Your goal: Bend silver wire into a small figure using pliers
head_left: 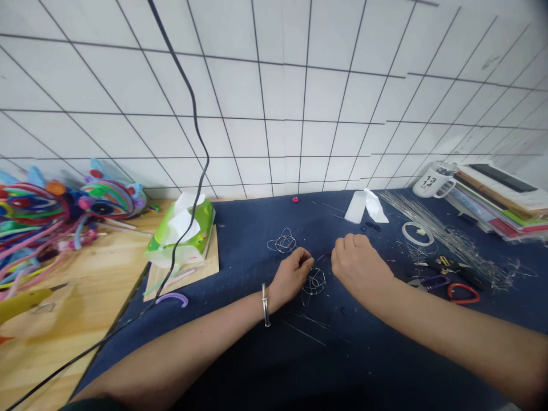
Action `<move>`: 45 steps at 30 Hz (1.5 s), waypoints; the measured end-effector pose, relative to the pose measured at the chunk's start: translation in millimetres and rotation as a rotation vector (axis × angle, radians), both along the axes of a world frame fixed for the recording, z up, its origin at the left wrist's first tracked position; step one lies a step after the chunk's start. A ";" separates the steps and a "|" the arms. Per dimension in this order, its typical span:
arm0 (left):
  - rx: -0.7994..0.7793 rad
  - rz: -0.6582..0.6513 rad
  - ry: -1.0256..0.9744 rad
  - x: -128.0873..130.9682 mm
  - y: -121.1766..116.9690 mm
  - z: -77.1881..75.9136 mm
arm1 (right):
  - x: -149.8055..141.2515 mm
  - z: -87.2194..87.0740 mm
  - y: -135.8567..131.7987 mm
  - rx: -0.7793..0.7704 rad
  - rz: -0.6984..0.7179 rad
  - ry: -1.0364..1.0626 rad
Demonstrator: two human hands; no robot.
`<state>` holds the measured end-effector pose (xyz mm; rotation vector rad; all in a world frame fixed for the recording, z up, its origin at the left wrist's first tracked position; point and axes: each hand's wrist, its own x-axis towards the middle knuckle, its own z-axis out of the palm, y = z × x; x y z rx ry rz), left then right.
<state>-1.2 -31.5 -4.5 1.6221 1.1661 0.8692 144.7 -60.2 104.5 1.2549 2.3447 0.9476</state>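
The left hand [291, 277] has thumb and forefinger drawn narrow, apparently pinching the edge of a round wire frame [315, 281], which sits at four o'clock from its fingertips. Close by at three o'clock, the right hand [362, 265] is curled inward with its fingertips hidden; I cannot tell whether it grips a wire. Thin strands show in the gap between the hands.

This looks like a bending or joining step, done by hand; the next move seems to call for a steady left pinch while the right works a strand without crushing the loops.

Farther out, a second wire frame [285, 244] lies at eleven o'clock from the left hand, with loose wires [303, 331] at five. From the right hand, a white ring [417, 234] and a bundle of straight wires [436, 228] lie toward two o'clock, red-handled pliers [463, 293] past three, and a tissue pack [203, 228] well off at nine.
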 end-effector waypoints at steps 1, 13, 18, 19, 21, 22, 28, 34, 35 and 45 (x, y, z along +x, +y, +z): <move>0.003 0.012 0.002 0.4 0.3 0.0 | -1.1 -0.5 -0.1 0.003 -0.013 -0.005; -0.070 0.042 -0.053 0.2 -0.4 5.9 | -12.0 -1.5 0.5 0.014 -0.029 -0.010; -0.087 0.040 -0.070 -0.7 -0.5 8.8 | -16.4 -1.5 -1.1 0.023 -0.034 -0.022; -0.091 0.040 -0.073 -0.8 -0.4 9.1 | -16.9 -2.0 -1.3 0.029 -0.032 -0.024; -0.097 0.041 -0.078 -1.0 -0.1 9.5 | -17.4 -3.1 -1.5 0.037 -0.031 -0.039; -0.100 0.041 -0.081 -1.1 0.1 9.6 | -17.5 -3.5 -1.7 0.037 -0.032 -0.049; -0.116 0.039 -0.090 -1.6 1.2 8.9 | -16.2 -1.0 -3.8 0.040 -0.029 -0.046; -0.139 0.038 -0.104 -1.2 2.3 6.1 | -15.0 -0.5 -6.8 0.039 -0.024 -0.048; -0.142 0.039 -0.106 -1.0 2.6 5.1 | -15.1 -1.3 -7.5 0.038 -0.022 -0.055; -0.162 0.004 -0.140 0.7 4.4 -9.6 | -15.0 7.7 -15.9 -0.048 -0.013 -0.107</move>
